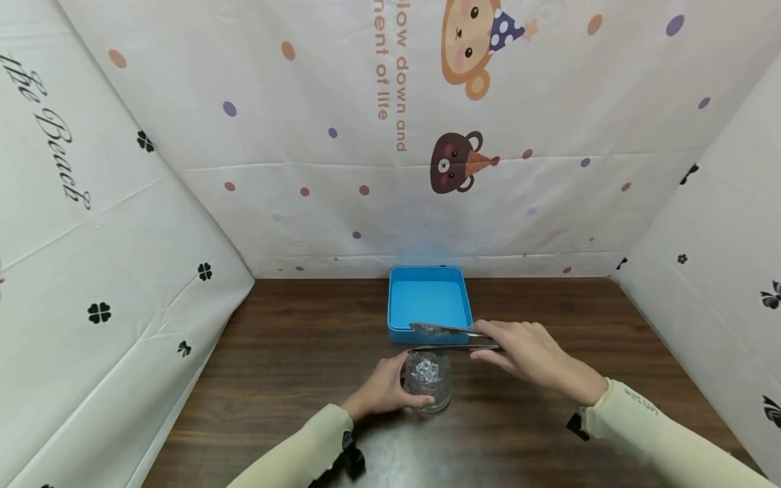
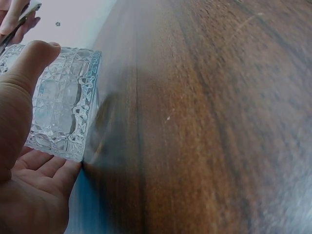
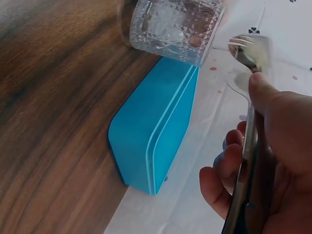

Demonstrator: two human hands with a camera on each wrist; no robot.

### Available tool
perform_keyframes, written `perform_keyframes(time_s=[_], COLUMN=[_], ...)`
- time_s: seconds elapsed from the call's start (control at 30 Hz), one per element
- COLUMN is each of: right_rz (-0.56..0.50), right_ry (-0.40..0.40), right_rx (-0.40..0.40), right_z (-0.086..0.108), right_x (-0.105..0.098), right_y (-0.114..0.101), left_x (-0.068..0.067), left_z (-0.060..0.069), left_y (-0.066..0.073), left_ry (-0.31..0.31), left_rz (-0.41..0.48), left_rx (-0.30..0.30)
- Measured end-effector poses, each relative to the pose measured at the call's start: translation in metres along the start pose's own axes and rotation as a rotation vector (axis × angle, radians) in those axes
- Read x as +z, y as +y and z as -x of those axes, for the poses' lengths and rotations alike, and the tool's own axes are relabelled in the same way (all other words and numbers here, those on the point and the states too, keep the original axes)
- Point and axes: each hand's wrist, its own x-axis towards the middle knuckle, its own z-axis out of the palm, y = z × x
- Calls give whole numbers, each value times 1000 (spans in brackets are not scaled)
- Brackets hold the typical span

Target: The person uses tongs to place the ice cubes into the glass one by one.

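My left hand (image 1: 381,388) holds a clear glass tumbler (image 1: 443,383) with a cut pattern, which stands upright on the table. Thumb and fingers reach round opposite sides of it in the left wrist view. Clear, shiny pieces (image 1: 426,370) show inside the glass. In my right hand (image 1: 529,356) is a pair of metal tongs (image 3: 247,141), its two arms spread apart just above the glass. One tip has fork-like tines (image 3: 240,42). A pale, blurred patch beside that tip cannot be made out clearly.
A light blue rectangular box (image 1: 428,305) without a lid stands just behind the glass, near the back wall. The dark wooden table (image 1: 293,352) is bounded by white printed cloth (image 1: 317,217) at the back and both sides.
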Motion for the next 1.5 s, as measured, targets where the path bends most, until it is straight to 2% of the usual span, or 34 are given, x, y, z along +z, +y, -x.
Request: perform_keyframes(time_s=[0.47, 0.67, 0.93, 1.2, 1.5], right_rz=[-65, -47, -1, -21, -22], right_ry=[-6, 44, 104, 83, 35], right_rx=[105, 153, 243, 385, 595], right_z=[1, 1, 5, 15, 35], right_x=[9, 11, 8, 8, 9], right_y=[12, 24, 53, 88, 125], left_x=[0, 1, 0, -1, -1], left_z=[-2, 0, -1, -1, 0], left_y=[-1, -2, -1, -1, 1], left_ry=[24, 15, 20, 36, 34], left_rz=[-4, 0, -2, -19, -22], left_rx=[16, 28, 31, 22, 32])
